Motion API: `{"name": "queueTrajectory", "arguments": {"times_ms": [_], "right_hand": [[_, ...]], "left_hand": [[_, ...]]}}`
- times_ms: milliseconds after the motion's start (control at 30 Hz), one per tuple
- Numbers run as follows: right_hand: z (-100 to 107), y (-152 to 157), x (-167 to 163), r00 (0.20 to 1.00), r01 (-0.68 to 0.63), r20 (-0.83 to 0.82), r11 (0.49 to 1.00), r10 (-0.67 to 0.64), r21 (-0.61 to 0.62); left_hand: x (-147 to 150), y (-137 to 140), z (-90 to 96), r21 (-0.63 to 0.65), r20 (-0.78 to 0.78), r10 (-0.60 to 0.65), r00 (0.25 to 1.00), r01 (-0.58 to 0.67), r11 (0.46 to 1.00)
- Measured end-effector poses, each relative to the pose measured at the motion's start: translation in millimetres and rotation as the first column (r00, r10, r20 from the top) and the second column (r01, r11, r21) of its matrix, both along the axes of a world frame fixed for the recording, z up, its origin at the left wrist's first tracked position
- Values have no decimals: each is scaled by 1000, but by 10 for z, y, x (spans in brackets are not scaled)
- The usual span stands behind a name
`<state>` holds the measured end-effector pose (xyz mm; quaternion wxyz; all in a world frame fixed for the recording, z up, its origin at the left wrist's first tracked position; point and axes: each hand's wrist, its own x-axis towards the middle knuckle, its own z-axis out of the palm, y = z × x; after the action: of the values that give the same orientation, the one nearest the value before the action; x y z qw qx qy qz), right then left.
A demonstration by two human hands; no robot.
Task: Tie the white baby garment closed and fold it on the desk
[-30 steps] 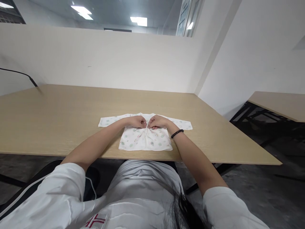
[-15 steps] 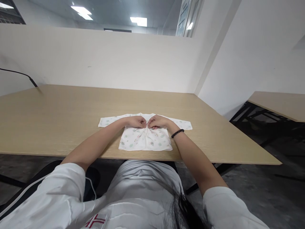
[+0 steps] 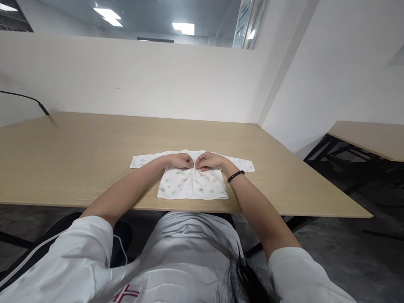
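Observation:
A small white long-sleeved baby shirt (image 3: 192,187) with a pale printed pattern lies spread on the table, its sleeves stretched out to both sides and its hem towards me. My left hand (image 3: 182,160) is closed in a pinch on the cloth at the middle of the front. Right beside it, my right hand (image 3: 206,161) pinches the same middle line from the other side. Between the two hands the fabric is gathered into creases that run down towards the hem. Whatever small fastening may be under the fingertips is hidden.
The wooden table (image 3: 94,139) reaches back to a white partition wall (image 3: 158,80) with glass above. A thin black lamp arm or cable (image 3: 39,103) rises at the left edge. Another table (image 3: 372,136) stands to the right. A black bead bracelet (image 3: 235,176) circles my right wrist.

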<state>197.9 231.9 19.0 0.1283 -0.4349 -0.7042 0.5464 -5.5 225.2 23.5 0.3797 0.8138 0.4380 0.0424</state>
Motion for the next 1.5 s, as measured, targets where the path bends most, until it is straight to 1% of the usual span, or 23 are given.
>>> {"name": "queueTrajectory", "arguments": {"times_ms": [133, 267, 400, 567, 667, 833, 967, 1067, 1133, 1267, 1333, 1400, 1500], "right_hand": [[23, -34, -23, 998, 43, 42, 997, -46, 57], [51, -76, -35, 996, 32, 79, 993, -41, 112], [36, -62, -32, 997, 26, 66, 995, -32, 95], [-26, 29, -20, 997, 61, 50, 998, -62, 12], [-54, 68, -11, 997, 69, 35, 998, -68, -15], [-75, 75, -9, 997, 70, 24, 997, -69, -15], [-42, 49, 0, 994, 82, 68, 996, -85, 47], [23, -5, 8, 987, 38, 149, 992, -56, 123], [73, -65, -7, 975, -23, 220, 988, -11, 152], [134, -210, -115, 924, -223, 344, 967, 169, 125], [135, -264, -180, 884, -293, 410, 950, 225, 111], [126, -288, -223, 856, -321, 456, 942, 243, 99], [115, -272, -225, 854, -341, 440, 938, 280, 65]], "left_hand": [[-7, 13, -6, 0, 29, -15, 999, 15, 1000], [1, 22, 2, -56, 58, 7, 998, -4, 998], [-1, 29, 4, -39, 60, 32, 998, -30, 999], [-34, 76, -29, -14, 47, -1, 999, 2, 1000], [-42, 100, -41, -10, 22, 2, 1000, -2, 1000], [-35, 84, -31, 33, 11, 24, 1000, -24, 999], [-37, 72, -28, 50, 15, 18, 1000, -19, 999], [-50, 82, -31, 44, 16, 25, 1000, -26, 999], [-57, 86, -28, 27, 14, 23, 1000, -23, 999], [-51, 60, -10, -10, 33, 9, 999, -9, 1000], [-41, 36, 1, -42, 93, -25, 995, 29, 999], [-36, 17, 15, -61, 169, -78, 983, 89, 994], [-44, 12, 45, -84, 210, -166, 964, 187, 979]]}}
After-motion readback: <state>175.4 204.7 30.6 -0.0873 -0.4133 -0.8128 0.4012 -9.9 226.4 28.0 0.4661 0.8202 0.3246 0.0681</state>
